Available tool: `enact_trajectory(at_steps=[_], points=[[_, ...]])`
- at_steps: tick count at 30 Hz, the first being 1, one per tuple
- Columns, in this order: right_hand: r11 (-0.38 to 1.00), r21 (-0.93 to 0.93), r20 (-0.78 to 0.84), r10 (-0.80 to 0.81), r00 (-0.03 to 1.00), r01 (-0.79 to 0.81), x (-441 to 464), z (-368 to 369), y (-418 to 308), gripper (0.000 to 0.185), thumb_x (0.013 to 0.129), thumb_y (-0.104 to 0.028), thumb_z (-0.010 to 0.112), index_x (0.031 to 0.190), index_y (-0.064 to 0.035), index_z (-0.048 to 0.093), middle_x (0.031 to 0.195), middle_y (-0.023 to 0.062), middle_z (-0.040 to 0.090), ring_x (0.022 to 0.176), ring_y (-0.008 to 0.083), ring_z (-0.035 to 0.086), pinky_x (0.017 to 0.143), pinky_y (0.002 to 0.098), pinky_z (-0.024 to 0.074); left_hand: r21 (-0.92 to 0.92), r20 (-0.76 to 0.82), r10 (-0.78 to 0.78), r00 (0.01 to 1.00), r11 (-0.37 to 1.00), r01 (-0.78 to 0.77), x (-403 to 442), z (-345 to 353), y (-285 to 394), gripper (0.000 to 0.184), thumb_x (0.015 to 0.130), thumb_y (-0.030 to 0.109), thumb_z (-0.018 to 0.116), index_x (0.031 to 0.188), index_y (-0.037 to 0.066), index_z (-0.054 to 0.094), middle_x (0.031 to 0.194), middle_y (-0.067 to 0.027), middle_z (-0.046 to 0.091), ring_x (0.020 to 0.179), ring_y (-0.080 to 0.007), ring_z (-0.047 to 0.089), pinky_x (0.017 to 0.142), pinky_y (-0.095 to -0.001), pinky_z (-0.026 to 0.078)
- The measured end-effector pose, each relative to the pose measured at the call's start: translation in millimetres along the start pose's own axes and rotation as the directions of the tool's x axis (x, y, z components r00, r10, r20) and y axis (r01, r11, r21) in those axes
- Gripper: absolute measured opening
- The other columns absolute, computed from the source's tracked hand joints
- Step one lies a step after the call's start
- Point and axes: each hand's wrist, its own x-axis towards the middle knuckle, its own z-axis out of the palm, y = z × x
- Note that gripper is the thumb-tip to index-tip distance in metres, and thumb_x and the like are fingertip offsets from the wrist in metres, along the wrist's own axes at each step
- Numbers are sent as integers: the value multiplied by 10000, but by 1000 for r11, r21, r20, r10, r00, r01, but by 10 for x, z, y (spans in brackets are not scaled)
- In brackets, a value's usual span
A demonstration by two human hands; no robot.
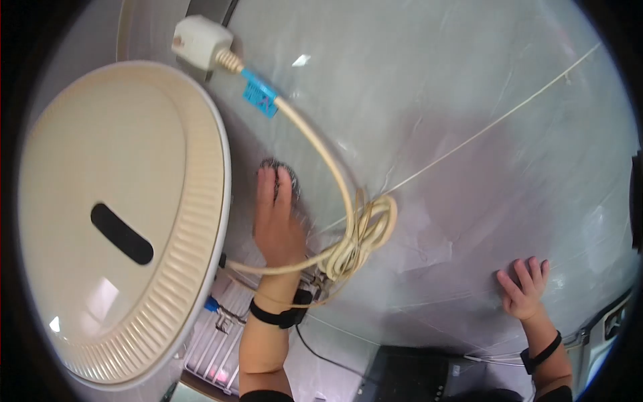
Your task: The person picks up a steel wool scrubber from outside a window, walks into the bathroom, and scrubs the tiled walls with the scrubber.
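My left hand (278,224) is pressed to the grey wall surface (462,174), its fingers laid over a dark, wiry steel wool scrubber (295,184). Only the edges of the scrubber show around the fingertips. A black band with a dark square device sits on that wrist, and a cream cable passes over it. On the right, my right hand (527,289) lies against the same surface with its fingers spread and holds nothing. That wrist also wears a black band.
A large cream water heater (120,167) fills the left side. Its cable hangs in a tied coil (362,234) beside my left arm, leading up to a white plug (201,41) with a blue tag (260,97). A thin cord (495,122) runs diagonally. Below are a wire rack (213,342) and a black box (408,372).
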Motion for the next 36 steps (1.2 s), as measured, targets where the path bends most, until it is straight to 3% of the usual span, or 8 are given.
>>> enact_trajectory(at_steps=[2, 3, 9, 12, 23, 27, 33, 36], points=[[1000, 19, 20, 0, 1000, 0, -24, -23, -24, 498, 732, -120, 581, 1194, -264, 694, 1396, 93, 514, 1364, 366, 384, 1161, 557, 153, -31, 32, -25, 999, 999, 26, 61, -26, -224, 476, 966, 51, 397, 1440, 26, 430, 1430, -231, 468, 1301, -403, 461, 1074, -405, 378], [1000, 11, 12, 9, 1000, -10, -16, -11, -40, 488, 732, -130, 585, 1187, -267, 697, 1381, 92, 522, 1352, 367, 394, 1160, 559, 156, 10, 129, -255, 958, 967, 256, 188, -75, -329, 508, 982, 101, 388, 1478, 3, 346, 1469, -241, 416, 1362, -391, 394, 1133, -408, 305], [999, -40, -7, 7, 1000, -7, -7, -8, -107, 416, 742, -174, 586, 1124, -268, 722, 1330, 95, 548, 1319, 372, 418, 1158, 564, 166, -462, -96, -378, 921, 836, 295, 490, 104, -244, 583, 970, 147, 422, 1482, -77, 255, 1542, -277, 256, 1431, -387, 253, 1181, -404, 159], [999, -37, -5, 12, 1000, -12, 41, -38, -183, 397, 751, -159, 576, 1102, -268, 727, 1339, 100, 543, 1338, 382, 401, 1161, 564, 161, -526, -73, -378, 923, 801, 287, 601, 37, -180, 604, 956, 127, 387, 1488, -96, 210, 1566, -273, 197, 1455, -373, 197, 1191, -400, 111], [993, -118, 44, -26, 999, 31, -262, 40, -2, 544, 721, -62, 485, 1223, -198, 643, 1508, 160, 397, 1437, 440, 258, 1164, 608, 130, -484, -33, -234, 972, 854, 189, 737, 35, 314, 710, 879, 119, 433, 1494, -106, 158, 1550, -326, 150, 1453, -436, 149, 1194, -427, 120], [995, -99, 43, -21, 999, 26, -197, -9, -5, 539, 721, -60, 495, 1218, -196, 652, 1500, 164, 409, 1435, 423, 274, 1166, 597, 141, -271, 240, 130, 962, 961, -63, 360, -308, 291, 691, 848, 125, 449, 1475, -93, 255, 1531, -330, 201, 1437, -451, 189, 1186, -440, 158], [995, -55, 117, 95, 989, -89, -121, -94, -92, 532, 724, -58, 561, 1210, -239, 679, 1465, 107, 459, 1416, 369, 324, 1172, 560, 142, -353, 335, -420, 844, 774, 526, -387, -37, -337, 611, 955, 263, 492, 1440, -78, 345, 1482, -303, 349, 1391, -433, 312, 1162, -460, 213], [994, 35, 81, 103, 991, -106, 217, -320, -164, 495, 674, -58, 583, 1136, -191, 701, 1305, 93, 557, 1256, 341, 462, 1056, 552, 315, -417, 158, -451, 878, 776, 473, -641, 87, -301, 581, 966, 291, 519, 1424, -45, 399, 1466, -283, 386, 1377, -421, 341, 1158, -473, 222]])
